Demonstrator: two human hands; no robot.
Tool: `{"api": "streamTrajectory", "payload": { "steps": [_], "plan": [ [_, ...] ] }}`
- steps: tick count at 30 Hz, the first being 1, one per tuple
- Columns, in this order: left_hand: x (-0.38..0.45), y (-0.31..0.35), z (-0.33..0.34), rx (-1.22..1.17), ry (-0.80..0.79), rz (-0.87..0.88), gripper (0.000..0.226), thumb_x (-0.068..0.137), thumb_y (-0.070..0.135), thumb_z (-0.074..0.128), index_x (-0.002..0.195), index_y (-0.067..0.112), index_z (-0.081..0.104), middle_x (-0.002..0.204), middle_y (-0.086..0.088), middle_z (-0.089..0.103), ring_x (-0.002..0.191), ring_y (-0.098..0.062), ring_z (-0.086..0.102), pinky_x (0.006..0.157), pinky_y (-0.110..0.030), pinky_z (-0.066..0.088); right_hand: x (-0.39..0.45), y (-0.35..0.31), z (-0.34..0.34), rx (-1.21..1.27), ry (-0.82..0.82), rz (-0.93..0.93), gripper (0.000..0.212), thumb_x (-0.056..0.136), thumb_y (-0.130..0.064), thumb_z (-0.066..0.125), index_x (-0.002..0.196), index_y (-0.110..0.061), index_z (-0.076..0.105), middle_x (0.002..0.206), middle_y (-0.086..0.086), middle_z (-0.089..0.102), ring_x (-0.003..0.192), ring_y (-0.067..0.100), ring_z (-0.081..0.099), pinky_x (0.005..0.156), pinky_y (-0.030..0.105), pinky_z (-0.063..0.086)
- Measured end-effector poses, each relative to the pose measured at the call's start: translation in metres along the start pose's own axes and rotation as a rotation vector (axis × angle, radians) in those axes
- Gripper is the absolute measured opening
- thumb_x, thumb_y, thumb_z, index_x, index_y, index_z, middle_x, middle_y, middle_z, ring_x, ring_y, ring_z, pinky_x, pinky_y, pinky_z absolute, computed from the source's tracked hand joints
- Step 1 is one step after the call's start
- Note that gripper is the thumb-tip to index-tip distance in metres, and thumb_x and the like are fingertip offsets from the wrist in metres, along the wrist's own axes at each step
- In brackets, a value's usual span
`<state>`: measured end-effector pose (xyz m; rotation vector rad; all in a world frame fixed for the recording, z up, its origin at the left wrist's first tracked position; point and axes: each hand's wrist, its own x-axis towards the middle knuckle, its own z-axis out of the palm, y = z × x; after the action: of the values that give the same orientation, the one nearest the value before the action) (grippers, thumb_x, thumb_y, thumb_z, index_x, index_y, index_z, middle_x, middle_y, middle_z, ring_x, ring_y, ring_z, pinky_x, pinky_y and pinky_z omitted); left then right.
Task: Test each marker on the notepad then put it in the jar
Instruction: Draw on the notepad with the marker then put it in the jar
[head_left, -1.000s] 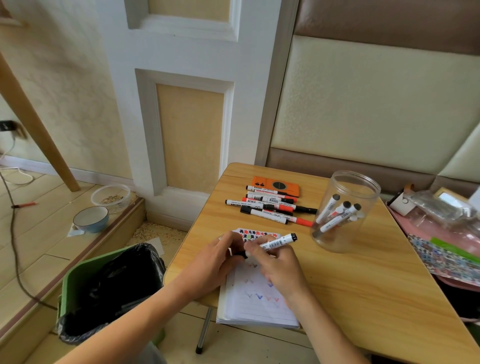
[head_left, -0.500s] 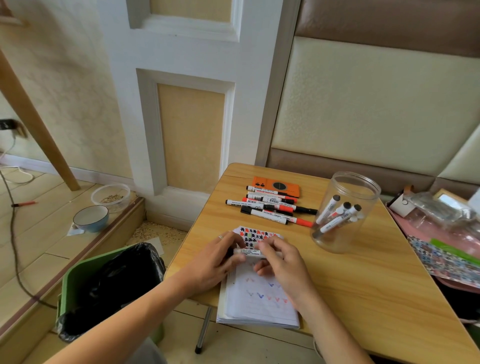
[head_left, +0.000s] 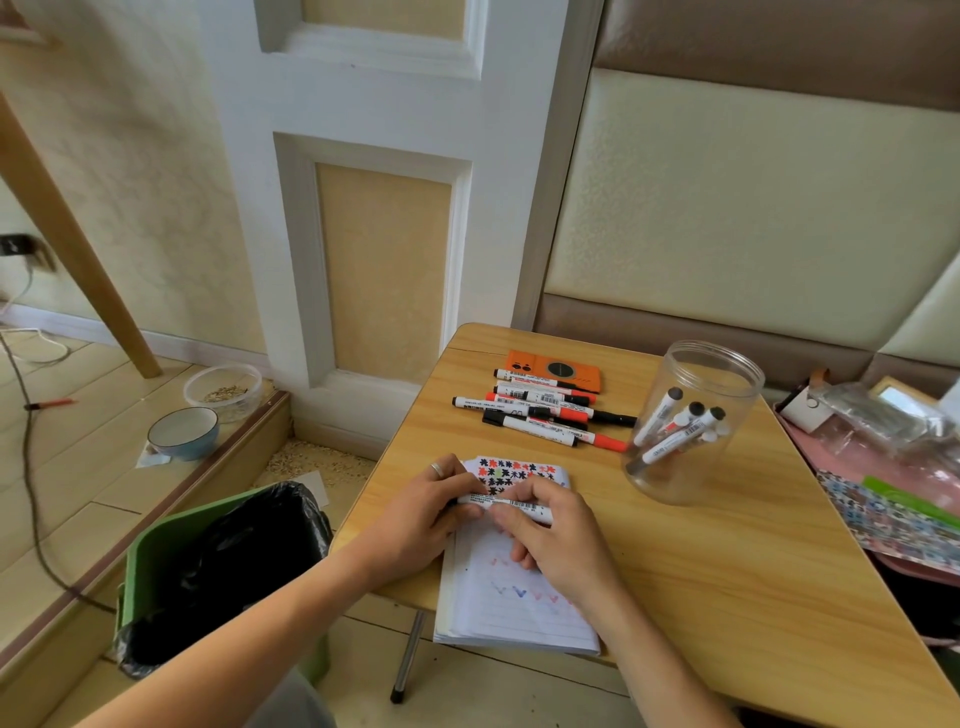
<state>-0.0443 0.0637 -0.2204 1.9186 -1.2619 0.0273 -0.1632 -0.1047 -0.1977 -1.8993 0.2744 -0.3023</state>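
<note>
1. Pinching one marker (head_left: 511, 504) level with both the left hand (head_left: 431, 512) and the right hand (head_left: 558, 535), fingers curled round it.
2. Hovering over the notepad (head_left: 511, 613).
3. Leaving the jar (head_left: 691, 421) beyond the right hand.

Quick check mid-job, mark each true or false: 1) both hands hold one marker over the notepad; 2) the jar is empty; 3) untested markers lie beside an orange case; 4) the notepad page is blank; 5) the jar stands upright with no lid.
1) Both hands hold one marker: true; the left hand and right hand grip it over the notepad.
2) The jar is empty: false; several markers stand in it.
3) Markers lie beside the orange case: true.
4) The page is blank: false; it bears coloured check marks.
5) Jar upright, no lid: true.
</note>
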Motion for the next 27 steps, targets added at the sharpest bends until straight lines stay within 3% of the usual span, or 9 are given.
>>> {"api": "streamTrajectory", "payload": {
  "steps": [4, 7, 11, 15, 19, 22, 24, 27],
  "plan": [
    [0.000, 0.000, 0.000, 0.002, -0.004, -0.012, 0.019, 0.100, 0.034, 0.055, 0.106, 0.019, 0.066, 0.102, 0.007, 0.049, 0.094, -0.005, 0.049, 0.078, -0.015, 0.038, -0.001, -0.001, -0.001, -0.013, -0.006, 0.004, 0.012, 0.095, -0.028, 0.074, 0.093, -0.017, 0.069, 0.078, 0.004, 0.072, 0.055, 0.015, 0.063, 0.052, 0.026, 0.049],
    [0.001, -0.001, 0.004, 0.042, 0.008, -0.012, 0.017, 0.100, 0.034, 0.058, 0.108, 0.021, 0.064, 0.105, 0.007, 0.050, 0.098, -0.005, 0.047, 0.081, -0.021, 0.040, -0.001, -0.004, -0.002, 0.053, 0.011, 0.029, 0.005, 0.098, -0.017, 0.067, 0.094, -0.015, 0.067, 0.073, 0.000, 0.069, 0.059, 0.015, 0.065, 0.055, 0.024, 0.050],
    [0.003, -0.005, 0.011, 0.211, -0.010, -0.007, 0.038, 0.095, 0.052, 0.057, 0.123, 0.026, 0.056, 0.120, 0.007, 0.048, 0.108, -0.011, 0.040, 0.094, -0.032, 0.040, 0.006, -0.007, -0.010, 0.184, 0.109, 0.011, 0.013, 0.097, 0.004, 0.057, 0.103, -0.007, 0.058, 0.095, 0.006, 0.065, 0.068, 0.022, 0.068, 0.062, 0.030, 0.054],
    [0.003, -0.003, 0.014, 0.323, -0.053, -0.037, 0.054, 0.095, 0.053, 0.051, 0.143, 0.031, 0.041, 0.137, 0.005, 0.041, 0.125, -0.013, 0.035, 0.109, -0.038, 0.032, 0.011, -0.023, -0.022, 0.227, 0.225, -0.104, 0.021, 0.095, -0.001, 0.068, 0.109, -0.010, 0.055, 0.092, 0.012, 0.072, 0.071, 0.025, 0.072, 0.065, 0.033, 0.058],
    [0.002, 0.001, 0.015, 0.370, -0.102, -0.018, 0.048, 0.099, 0.045, 0.046, 0.145, 0.039, 0.039, 0.147, 0.007, 0.035, 0.138, -0.010, 0.026, 0.117, -0.037, 0.018, 0.019, -0.049, -0.048, 0.012, 0.418, -0.265, 0.017, 0.098, -0.016, 0.069, 0.111, -0.022, 0.060, 0.088, 0.000, 0.076, 0.074, 0.012, 0.075, 0.068, 0.039, 0.062],
    [0.002, 0.002, 0.015, 0.378, -0.143, -0.028, 0.044, 0.101, 0.043, 0.043, 0.144, 0.047, 0.037, 0.152, 0.009, 0.029, 0.143, -0.009, 0.018, 0.113, -0.030, 0.009, 0.021, -0.078, -0.077, -0.279, 0.586, -0.502, 0.024, 0.101, -0.019, 0.066, 0.123, -0.022, 0.060, 0.089, -0.010, 0.072, 0.077, 0.006, 0.072, 0.067, 0.030, 0.061],
    [0.001, 0.003, 0.014, 0.388, -0.151, -0.037, 0.043, 0.102, 0.043, 0.042, 0.145, 0.047, 0.037, 0.153, 0.009, 0.028, 0.144, -0.009, 0.017, 0.112, -0.029, 0.007, 0.021, -0.100, -0.098, -0.440, 0.698, -0.675, 0.025, 0.103, -0.018, 0.063, 0.128, -0.015, 0.060, 0.089, -0.003, 0.070, 0.073, 0.012, 0.069, 0.062, 0.027, 0.056],
    [0.001, 0.005, 0.014, 0.398, -0.164, -0.049, 0.043, 0.103, 0.044, 0.041, 0.146, 0.047, 0.036, 0.154, 0.010, 0.027, 0.145, -0.008, 0.015, 0.112, -0.027, 0.005, 0.025, -0.125, -0.128, -0.540, 0.866, -0.790, 0.023, 0.105, -0.017, 0.059, 0.126, -0.008, 0.061, 0.092, 0.005, 0.069, 0.076, 0.015, 0.063, 0.066, 0.025, 0.049]
  ]
}}
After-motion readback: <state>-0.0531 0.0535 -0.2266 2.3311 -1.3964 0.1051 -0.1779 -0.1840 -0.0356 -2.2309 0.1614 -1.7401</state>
